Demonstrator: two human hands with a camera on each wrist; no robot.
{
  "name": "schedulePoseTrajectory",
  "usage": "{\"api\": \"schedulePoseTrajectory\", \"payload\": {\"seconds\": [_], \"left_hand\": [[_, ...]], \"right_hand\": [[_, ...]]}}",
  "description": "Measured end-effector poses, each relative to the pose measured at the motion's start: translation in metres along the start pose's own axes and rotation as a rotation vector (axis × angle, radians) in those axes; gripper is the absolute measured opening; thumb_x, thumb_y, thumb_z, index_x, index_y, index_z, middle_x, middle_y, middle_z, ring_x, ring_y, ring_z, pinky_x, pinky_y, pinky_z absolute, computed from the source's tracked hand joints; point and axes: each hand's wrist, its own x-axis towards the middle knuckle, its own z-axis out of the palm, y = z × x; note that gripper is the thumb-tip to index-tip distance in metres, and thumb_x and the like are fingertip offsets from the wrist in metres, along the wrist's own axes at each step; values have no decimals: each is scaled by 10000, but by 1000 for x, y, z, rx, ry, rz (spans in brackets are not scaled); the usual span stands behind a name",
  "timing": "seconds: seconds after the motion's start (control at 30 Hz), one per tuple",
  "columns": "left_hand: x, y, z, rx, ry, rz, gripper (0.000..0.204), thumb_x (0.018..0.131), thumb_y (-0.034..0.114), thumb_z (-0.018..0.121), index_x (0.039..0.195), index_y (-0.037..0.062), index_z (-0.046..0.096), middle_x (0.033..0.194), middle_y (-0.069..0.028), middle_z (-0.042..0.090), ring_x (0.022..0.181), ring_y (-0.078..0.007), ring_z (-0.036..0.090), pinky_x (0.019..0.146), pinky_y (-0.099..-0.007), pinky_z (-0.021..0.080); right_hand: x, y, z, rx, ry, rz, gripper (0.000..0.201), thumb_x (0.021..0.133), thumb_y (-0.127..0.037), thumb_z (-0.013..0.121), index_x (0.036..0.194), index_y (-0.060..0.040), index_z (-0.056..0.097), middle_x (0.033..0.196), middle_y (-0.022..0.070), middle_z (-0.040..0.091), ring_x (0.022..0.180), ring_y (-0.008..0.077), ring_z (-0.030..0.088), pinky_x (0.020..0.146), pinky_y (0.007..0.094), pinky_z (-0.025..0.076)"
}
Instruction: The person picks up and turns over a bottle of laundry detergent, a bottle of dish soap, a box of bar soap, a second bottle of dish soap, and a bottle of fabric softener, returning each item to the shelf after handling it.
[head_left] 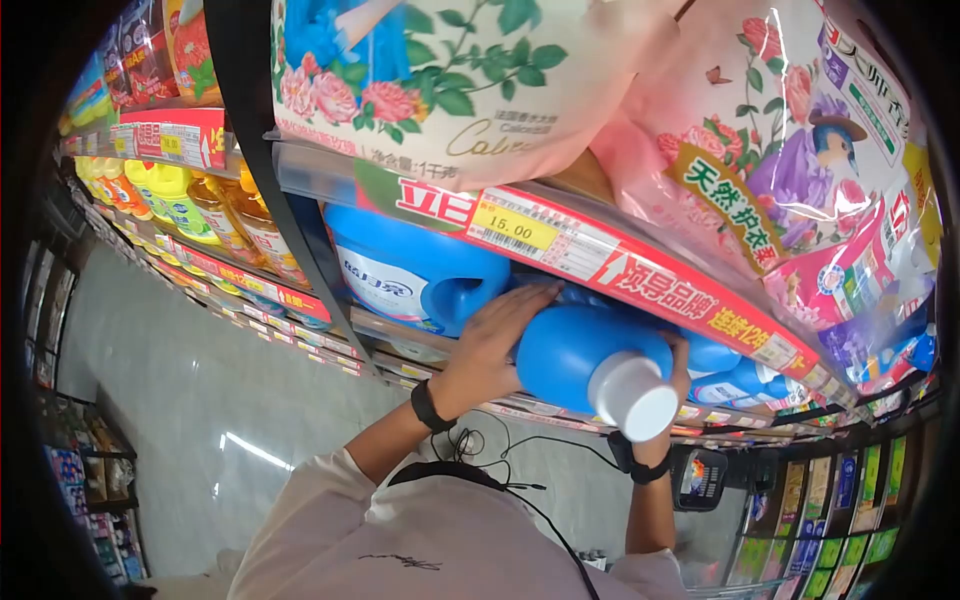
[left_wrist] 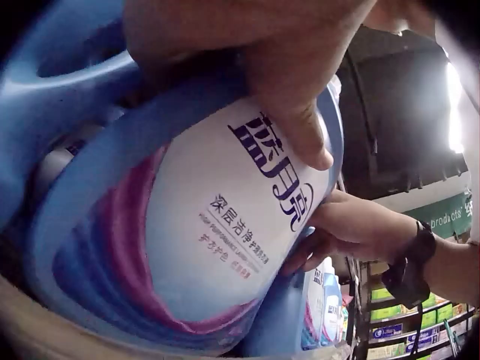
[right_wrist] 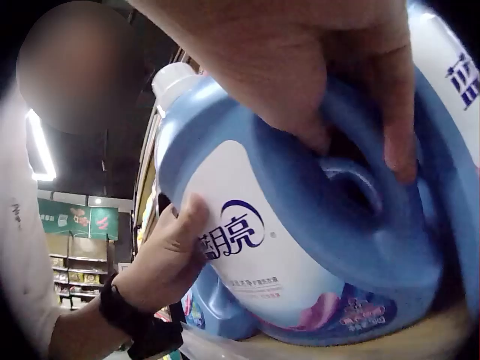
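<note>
A blue laundry detergent bottle [head_left: 565,350] with a white cap [head_left: 640,400] lies tipped at the shelf front, its cap toward me. My left hand [head_left: 490,345] grips its side; in the left wrist view the thumb [left_wrist: 304,135] presses on the white label, while the other fingers are partly hidden. On the opposite side, my right hand [head_left: 676,395] holds the bottle, mostly covered by it in the head view. The right wrist view shows that hand [right_wrist: 300,60] with fingers hooked into the handle [right_wrist: 352,184].
Another blue detergent bottle [head_left: 410,265] stands left on the same shelf, and more blue bottles [head_left: 735,375] sit to the right. Just above runs a shelf edge with a price strip [head_left: 520,230], carrying large floral bags [head_left: 450,80]. A dark shelf post [head_left: 290,200] rises at left.
</note>
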Motion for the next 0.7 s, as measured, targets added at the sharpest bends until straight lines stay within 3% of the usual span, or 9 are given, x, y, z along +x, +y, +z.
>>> {"api": "schedulePoseTrajectory", "payload": {"seconds": [0.1, 0.17, 0.27, 0.4, 0.5, 0.6, 0.7], "left_hand": [[9, 7, 14, -22, 53, -124, 828, 684, 236, 855, 1385, -18, 494, 1369, -229, 564, 1267, -409, 546, 1055, -460, 448], [14, 13, 18, -62, 54, -204, 855, 671, 202, 864, 1400, -14, 475, 1370, -233, 557, 1272, -415, 538, 1055, -458, 447], [16, 19, 19, -53, 61, -255, 878, 665, 177, 872, 1415, -8, 454, 1372, -235, 551, 1275, -418, 532, 1052, -456, 448], [13, 27, 17, -49, 50, -316, 873, 671, 179, 879, 1414, 2, 455, 1369, -225, 555, 1265, -406, 545, 1044, -439, 456], [10, 39, 12, -72, 69, -352, 910, 650, 209, 911, 1413, 8, 458, 1363, -211, 563, 1257, -389, 560, 1037, -424, 463], [8, 49, 4, -54, 41, -366, 971, 617, 237, 944, 1424, 24, 448, 1365, -206, 565, 1250, -376, 571, 1036, -415, 465], [7, 48, 1, -63, 19, -396, 1023, 591, 258, 964, 1439, 37, 436, 1399, -218, 534, 1269, -374, 556, 1044, -412, 461]], "right_hand": [[1, 6, -5, 48, -15, 43, 669, 799, -94, 760, 1364, 38, 428, 1099, 261, 660, 993, 377, 686, 851, 381, 520], [7, 13, -7, -22, -22, -108, 713, 841, -82, 706, 1428, 44, 322, 1100, 308, 656, 997, 474, 666, 808, 440, 528], [6, 1, -5, -21, -3, -67, 674, 827, -79, 701, 1384, 53, 345, 1026, 335, 649, 927, 534, 635, 740, 504, 523], [11, 5, -14, -27, -98, -91, 626, 788, -66, 673, 1334, 47, 387, 954, 336, 651, 827, 523, 642, 669, 522, 515], [12, 6, -23, -65, -196, -62, 745, 813, -40, 627, 1456, 87, 272, 995, 311, 667, 883, 503, 657, 724, 479, 529], [14, -7, -32, -63, -221, -93, 652, 767, -67, 654, 1354, 41, 391, 946, 308, 664, 774, 492, 657, 657, 517, 538], [15, -3, -33, -136, -227, -165, 676, 756, -70, 664, 1372, 27, 403, 974, 296, 672, 757, 471, 668, 650, 506, 543]]}}
